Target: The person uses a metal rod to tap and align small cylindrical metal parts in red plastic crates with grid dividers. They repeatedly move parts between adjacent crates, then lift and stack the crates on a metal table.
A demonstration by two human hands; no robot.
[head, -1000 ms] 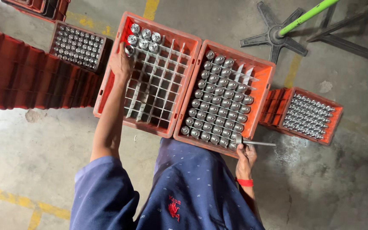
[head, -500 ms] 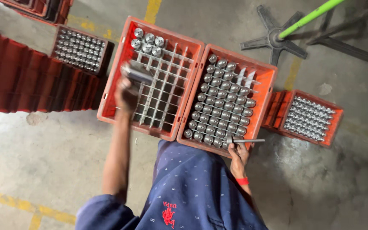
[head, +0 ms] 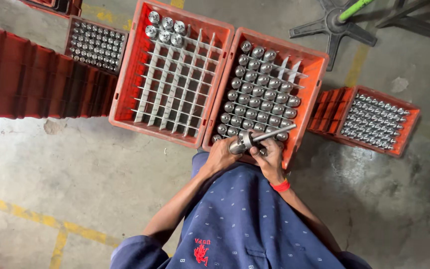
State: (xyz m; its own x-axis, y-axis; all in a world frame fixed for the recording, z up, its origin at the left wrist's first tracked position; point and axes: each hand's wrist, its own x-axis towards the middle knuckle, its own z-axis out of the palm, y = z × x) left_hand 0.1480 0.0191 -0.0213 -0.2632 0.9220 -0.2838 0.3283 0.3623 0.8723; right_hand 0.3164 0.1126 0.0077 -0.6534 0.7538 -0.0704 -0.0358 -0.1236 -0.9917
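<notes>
Fingers point(head: 261, 148) of both hands grip the steel shaft point(head: 255, 140) between them.

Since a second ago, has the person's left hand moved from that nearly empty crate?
Yes. The left hand has come back from the far corner of the left crate to the near edge of the full crate, gripping a metal part with the right hand.
</notes>
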